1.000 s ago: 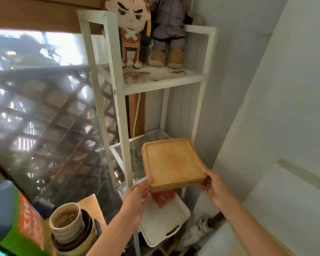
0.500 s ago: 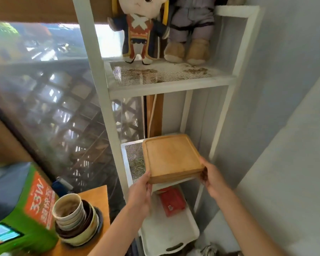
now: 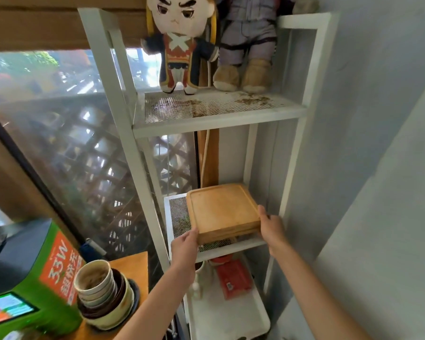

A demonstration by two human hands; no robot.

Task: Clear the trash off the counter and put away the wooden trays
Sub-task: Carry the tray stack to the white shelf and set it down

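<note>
Wooden trays (image 3: pixel 222 212) stacked on mesh shelf (image 3: pixel 179 217), hands gripping both sides.

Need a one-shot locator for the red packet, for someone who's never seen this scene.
Find the white metal rack beside the window. Below the mesh shelf where both hands hold the wooden trays, a white plastic tray sits. The red packet lies flat in it, the only red thing there.
</note>
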